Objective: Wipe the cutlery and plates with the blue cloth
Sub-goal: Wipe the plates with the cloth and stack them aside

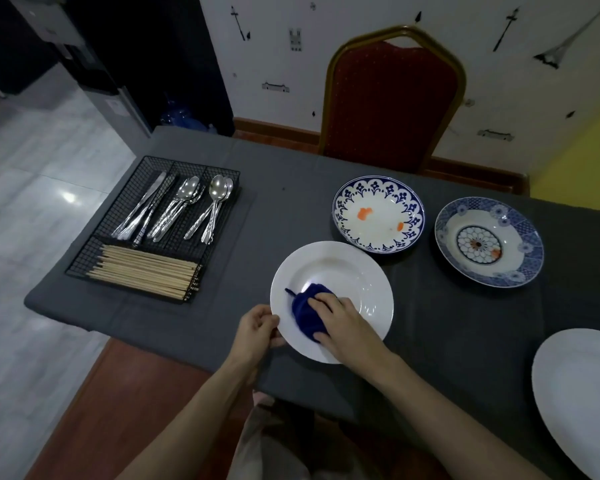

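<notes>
While the right hand point(340, 320) presses a bunched blue cloth point(307, 311) into the white plate point(343, 268) near the front edge of the worktop point(291, 209), its grip is closed over the cloth, fingers spread on top. The left hand point(258, 329) pinches the plate's left rim, its grip closed on the edge. At far left sits a black wire tray point(118, 209) with compartments: knives point(146, 206), forks and spoons point(187, 206) and larger spoons point(215, 202) lie in the three far sections, all shiny metal, and a bundle of pale wooden chopsticks point(146, 275) fills the long near section. Beyond the white plate stands a round dish with a blue flower border point(378, 214), with orange smears inside. To its right is a blue patterned bowl point(489, 242) with a small orange spot. Another plain white plate point(579, 393) is cut off at the near right. A dark grey cloth covers the worktop. A red padded chair point(392, 98) with a gold frame stands at the far side, against a white wall; the floor is glossy pale tile.
</notes>
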Available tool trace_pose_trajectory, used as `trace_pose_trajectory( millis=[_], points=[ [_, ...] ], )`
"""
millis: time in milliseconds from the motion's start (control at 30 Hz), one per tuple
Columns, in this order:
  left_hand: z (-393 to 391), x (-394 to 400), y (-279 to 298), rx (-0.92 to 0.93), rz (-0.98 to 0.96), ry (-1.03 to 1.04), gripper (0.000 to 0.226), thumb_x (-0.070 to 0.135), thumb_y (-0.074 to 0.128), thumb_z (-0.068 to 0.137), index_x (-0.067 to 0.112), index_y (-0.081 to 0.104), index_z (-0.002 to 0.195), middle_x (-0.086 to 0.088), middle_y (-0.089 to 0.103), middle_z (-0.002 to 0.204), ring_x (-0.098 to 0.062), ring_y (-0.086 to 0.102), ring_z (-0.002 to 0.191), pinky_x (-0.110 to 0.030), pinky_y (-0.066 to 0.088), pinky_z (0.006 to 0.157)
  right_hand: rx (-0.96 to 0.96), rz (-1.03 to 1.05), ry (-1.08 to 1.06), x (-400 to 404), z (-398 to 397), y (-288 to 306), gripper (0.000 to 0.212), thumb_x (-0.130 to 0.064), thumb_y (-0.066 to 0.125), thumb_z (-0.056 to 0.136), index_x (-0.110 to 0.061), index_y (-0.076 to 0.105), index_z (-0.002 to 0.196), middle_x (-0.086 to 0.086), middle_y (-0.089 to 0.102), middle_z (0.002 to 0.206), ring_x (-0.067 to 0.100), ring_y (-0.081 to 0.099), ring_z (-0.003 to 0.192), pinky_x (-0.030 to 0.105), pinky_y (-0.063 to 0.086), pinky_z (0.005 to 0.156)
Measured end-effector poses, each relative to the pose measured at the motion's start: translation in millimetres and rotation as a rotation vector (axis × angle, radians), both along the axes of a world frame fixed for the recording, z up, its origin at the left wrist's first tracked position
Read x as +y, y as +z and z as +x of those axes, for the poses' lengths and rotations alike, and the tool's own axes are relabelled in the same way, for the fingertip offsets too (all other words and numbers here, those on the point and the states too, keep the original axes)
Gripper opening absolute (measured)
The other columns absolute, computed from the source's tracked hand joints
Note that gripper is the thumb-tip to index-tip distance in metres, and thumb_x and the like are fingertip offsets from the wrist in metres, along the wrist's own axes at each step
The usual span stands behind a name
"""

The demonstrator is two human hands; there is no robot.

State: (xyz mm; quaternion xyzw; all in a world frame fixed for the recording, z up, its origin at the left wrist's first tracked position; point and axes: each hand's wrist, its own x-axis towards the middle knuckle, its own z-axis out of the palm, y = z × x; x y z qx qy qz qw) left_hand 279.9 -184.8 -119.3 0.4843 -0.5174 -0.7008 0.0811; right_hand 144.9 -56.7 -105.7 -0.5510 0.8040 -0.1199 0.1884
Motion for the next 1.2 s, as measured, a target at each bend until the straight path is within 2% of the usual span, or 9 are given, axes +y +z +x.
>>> trace_pose_trajectory(
  millis=[233, 333, 467, 600, 767, 900, 1000, 1067, 1200],
  points=[
    [9.3, 4.1, -8.1, -0.002, -0.002, 0.002, 0.014, -0.003, 0.046, 0.097, -0.005, 0.059, 0.104, -0.013, 0.071, 0.073, -0.027, 0.069, 0.072, -0.032, 0.061, 0.062, 0.301, 0.198, -0.045, 32.4, -20.0, -3.5, 0.054, -0.012, 0.060, 0.085, -0.008, 0.038, 0.135, 0.011, 0.045, 0.134, 0.028, 0.049, 0.106, 0.034, 0.047, 0.089],
    [16.3, 11.5, -7.2, 0.020, 0.058, -0.053, 0.012, -0.002, 0.046, 0.098, -0.003, 0.057, 0.102, -0.015, 0.074, 0.077, -0.030, 0.074, 0.075, -0.036, 0.062, 0.065, 0.360, 0.216, -0.069, 7.9, -32.0, -5.7, 0.054, -0.006, 0.060, 0.082, -0.006, 0.038, 0.132, 0.012, 0.046, 0.129, 0.029, 0.049, 0.104, 0.035, 0.046, 0.089],
    [16.3, -0.9, -1.1, -0.049, 0.098, -0.192, 0.009, -0.001, 0.049, 0.097, -0.005, 0.056, 0.101, -0.017, 0.074, 0.080, -0.028, 0.074, 0.074, -0.036, 0.063, 0.066, 0.206, 0.080, -0.107, -27.4, -31.5, -6.7, 0.059, -0.019, 0.061, 0.087, -0.009, 0.034, 0.139, 0.009, 0.040, 0.140, 0.030, 0.043, 0.116, 0.036, 0.036, 0.102],
    [6.8, -23.9, 2.8, -0.093, 0.034, -0.232, 0.019, 0.007, 0.053, 0.097, -0.008, 0.053, 0.109, -0.016, 0.069, 0.085, -0.021, 0.072, 0.069, -0.033, 0.062, 0.062, 0.050, -0.050, -0.054, -41.5, 0.0, -1.9, 0.058, -0.017, 0.060, 0.087, -0.009, 0.036, 0.139, 0.008, 0.037, 0.143, 0.031, 0.037, 0.123, 0.035, 0.030, 0.107],
    [5.2, -26.1, -1.2, -0.116, -0.024, -0.275, 0.019, -0.004, 0.046, 0.097, -0.011, 0.051, 0.114, -0.011, 0.067, 0.080, -0.015, 0.071, 0.065, -0.030, 0.061, 0.061, 0.002, 0.036, 0.079, -8.6, 10.8, -3.7, 0.059, -0.020, 0.060, 0.087, -0.017, 0.034, 0.141, 0.001, 0.035, 0.145, 0.024, 0.036, 0.125, 0.032, 0.033, 0.106],
    [6.0, -23.8, -1.9, -0.096, -0.020, -0.253, 0.019, -0.006, 0.044, 0.097, -0.012, 0.050, 0.114, -0.010, 0.064, 0.074, -0.015, 0.069, 0.061, -0.031, 0.061, 0.060, 0.053, 0.136, 0.006, 27.8, -13.5, 0.4, 0.058, -0.022, 0.055, 0.090, -0.017, 0.031, 0.142, 0.000, 0.032, 0.145, 0.024, 0.036, 0.124, 0.032, 0.040, 0.100],
    [6.2, -19.7, -1.4, -0.082, -0.036, -0.275, 0.024, -0.004, 0.048, 0.095, -0.004, 0.048, 0.120, -0.015, 0.066, 0.095, -0.018, 0.070, 0.075, -0.034, 0.061, 0.063, 0.149, 0.155, -0.047, 26.1, -25.0, -0.1, 0.059, -0.023, 0.055, 0.090, -0.015, 0.028, 0.143, 0.002, 0.032, 0.146, 0.024, 0.037, 0.122, 0.031, 0.039, 0.099],
    [7.1, -16.3, 1.9, -0.048, -0.072, -0.314, 0.028, -0.001, 0.052, 0.095, 0.005, 0.046, 0.121, -0.015, 0.063, 0.113, -0.018, 0.070, 0.087, -0.030, 0.059, 0.065, 0.097, 0.118, -0.118, 12.9, -26.8, -1.9, 0.061, -0.024, 0.055, 0.091, -0.016, 0.026, 0.144, 0.000, 0.031, 0.147, 0.024, 0.035, 0.124, 0.031, 0.036, 0.101],
    [8.9, -11.1, 15.2, 0.036, -0.089, -0.334, 0.031, 0.003, 0.053, 0.096, 0.013, 0.047, 0.124, -0.010, 0.065, 0.115, -0.023, 0.070, 0.097, -0.038, 0.060, 0.074, -0.061, -0.041, -0.222, -15.1, -25.7, -3.0, 0.061, -0.022, 0.056, 0.090, -0.018, 0.029, 0.144, -0.003, 0.032, 0.147, 0.021, 0.029, 0.130, 0.032, 0.029, 0.108]
  ],
)
